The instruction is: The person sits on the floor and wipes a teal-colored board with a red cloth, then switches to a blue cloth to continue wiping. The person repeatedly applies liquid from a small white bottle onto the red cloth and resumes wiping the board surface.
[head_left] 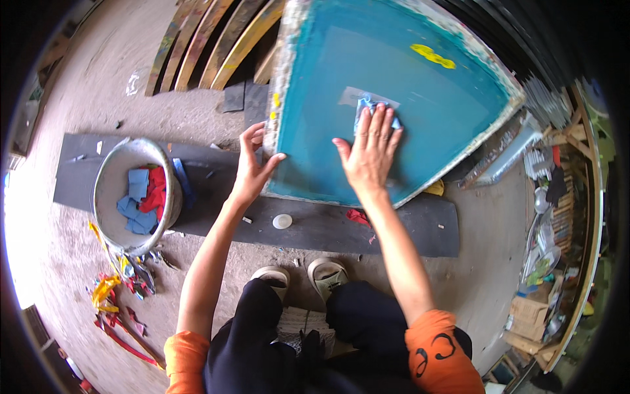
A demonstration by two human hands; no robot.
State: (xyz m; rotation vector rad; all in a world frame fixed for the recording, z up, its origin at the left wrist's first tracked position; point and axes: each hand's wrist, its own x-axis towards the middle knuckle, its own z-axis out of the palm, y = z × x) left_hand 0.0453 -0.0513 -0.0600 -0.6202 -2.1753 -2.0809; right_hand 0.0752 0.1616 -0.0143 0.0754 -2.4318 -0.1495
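Observation:
A screen-printing frame [453, 134] with teal mesh and a pale, paint-crusted rim leans in front of me. My left hand [252, 161] grips its left rim near the lower corner, thumb on the front and fingers curled at the edge. On the mesh my right hand [374, 148] lies flat, fingers stretched out and thumb spread. Beneath those fingers a crumpled light-blue cloth [396, 123] is pressed against the mesh, mostly covered by them. A pale rectangular patch [352, 96] shows just behind the cloth. Higher up, toward the right, sits a yellow smear [433, 56].
A grey bucket [108, 226] with blue and red rags stands to the left on a dark board [420, 230]. Coloured scraps [108, 295] litter the floor beside it. A white lid [282, 222] lies below the frame. Paint-stained wooden frames [197, 46] stand behind; cluttered shelves [564, 223] line the right.

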